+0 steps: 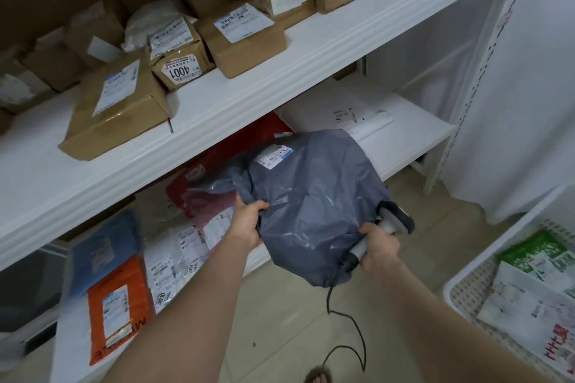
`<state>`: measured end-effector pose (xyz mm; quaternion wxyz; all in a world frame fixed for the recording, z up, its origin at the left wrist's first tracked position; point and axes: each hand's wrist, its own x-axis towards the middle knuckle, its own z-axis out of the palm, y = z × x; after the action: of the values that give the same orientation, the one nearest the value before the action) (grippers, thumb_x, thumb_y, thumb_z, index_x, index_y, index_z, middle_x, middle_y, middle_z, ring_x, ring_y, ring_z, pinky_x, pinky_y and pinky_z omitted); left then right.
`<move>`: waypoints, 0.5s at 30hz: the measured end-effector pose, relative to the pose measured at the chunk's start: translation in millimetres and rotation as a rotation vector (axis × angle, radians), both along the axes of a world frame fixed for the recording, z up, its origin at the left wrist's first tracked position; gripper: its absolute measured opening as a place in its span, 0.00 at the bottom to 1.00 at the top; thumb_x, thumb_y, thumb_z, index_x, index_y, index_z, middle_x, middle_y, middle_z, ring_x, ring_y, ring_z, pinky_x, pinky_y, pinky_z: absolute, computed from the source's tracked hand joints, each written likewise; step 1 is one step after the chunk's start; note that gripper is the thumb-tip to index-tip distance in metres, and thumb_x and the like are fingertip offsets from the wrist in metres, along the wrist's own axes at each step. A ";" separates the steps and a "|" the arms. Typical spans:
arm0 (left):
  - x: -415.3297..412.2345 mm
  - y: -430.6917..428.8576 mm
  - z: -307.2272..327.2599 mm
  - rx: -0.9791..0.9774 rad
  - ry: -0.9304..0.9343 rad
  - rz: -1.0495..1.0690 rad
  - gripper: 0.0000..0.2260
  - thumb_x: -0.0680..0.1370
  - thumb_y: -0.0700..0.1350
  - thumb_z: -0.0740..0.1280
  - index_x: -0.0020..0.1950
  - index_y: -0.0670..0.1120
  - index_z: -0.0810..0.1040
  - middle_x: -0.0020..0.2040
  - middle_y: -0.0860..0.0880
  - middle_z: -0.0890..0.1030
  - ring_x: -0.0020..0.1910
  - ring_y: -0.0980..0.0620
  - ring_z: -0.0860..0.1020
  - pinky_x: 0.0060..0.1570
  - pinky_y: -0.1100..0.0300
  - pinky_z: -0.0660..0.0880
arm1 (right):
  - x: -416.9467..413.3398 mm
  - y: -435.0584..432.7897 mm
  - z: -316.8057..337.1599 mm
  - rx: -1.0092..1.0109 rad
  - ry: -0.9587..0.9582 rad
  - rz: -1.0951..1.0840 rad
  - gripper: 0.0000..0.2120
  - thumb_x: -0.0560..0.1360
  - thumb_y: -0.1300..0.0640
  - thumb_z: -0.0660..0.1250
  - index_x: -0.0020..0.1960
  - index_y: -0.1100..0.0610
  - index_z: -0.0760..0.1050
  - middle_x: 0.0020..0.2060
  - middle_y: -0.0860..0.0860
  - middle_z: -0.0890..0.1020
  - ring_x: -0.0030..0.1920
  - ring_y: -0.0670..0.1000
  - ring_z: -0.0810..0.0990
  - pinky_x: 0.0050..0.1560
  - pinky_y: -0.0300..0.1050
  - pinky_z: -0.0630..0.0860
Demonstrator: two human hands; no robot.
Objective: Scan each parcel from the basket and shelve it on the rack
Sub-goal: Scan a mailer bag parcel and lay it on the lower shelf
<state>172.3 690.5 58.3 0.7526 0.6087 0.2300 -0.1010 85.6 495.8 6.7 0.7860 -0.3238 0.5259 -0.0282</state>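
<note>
Now my left grip (249, 222) pinches the grey poly mailer (311, 196) at its nine-o'clock edge and my right grip (378, 247), clenched round the barcode scanner (396, 221), props its four-o'clock side, so the floppy bag faces label-up toward the lower shelf (404, 140) at one o'clock.

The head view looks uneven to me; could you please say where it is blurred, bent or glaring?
In the head view, the wide lens bows the white shelf edge; the left side is smeared, so the blue parcel looks soft; the grey parcel, gripped by the left hand, with the scanner in the right hand, carries pale sheen; the 4001 label reads clearly.
</note>
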 end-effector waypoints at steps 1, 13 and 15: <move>18.7 6.3 -0.3 0.040 -0.041 -0.003 0.27 0.73 0.26 0.60 0.67 0.48 0.69 0.53 0.47 0.80 0.44 0.48 0.81 0.36 0.56 0.79 | 17.0 8.8 -1.7 0.007 -0.025 -0.005 0.14 0.72 0.70 0.68 0.56 0.64 0.71 0.42 0.56 0.77 0.37 0.54 0.77 0.44 0.49 0.74; 161.9 106.6 -91.0 0.001 0.236 -0.143 0.33 0.70 0.65 0.70 0.66 0.45 0.75 0.62 0.42 0.79 0.61 0.43 0.77 0.62 0.47 0.73 | 192.3 136.9 -65.4 0.122 -0.195 -0.105 0.24 0.72 0.70 0.67 0.67 0.63 0.70 0.52 0.58 0.79 0.50 0.58 0.80 0.59 0.55 0.77; 156.3 109.2 -115.3 0.267 0.300 -0.063 0.27 0.72 0.55 0.73 0.65 0.42 0.74 0.60 0.42 0.79 0.53 0.44 0.79 0.46 0.50 0.77 | 194.2 140.1 -81.5 0.115 -0.181 -0.060 0.21 0.73 0.70 0.66 0.65 0.64 0.70 0.48 0.59 0.78 0.45 0.57 0.79 0.53 0.53 0.79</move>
<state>328.6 799.6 -56.9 0.6189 0.6882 0.3318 -0.1825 279.8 635.9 -74.8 0.8465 -0.2585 0.4627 -0.0506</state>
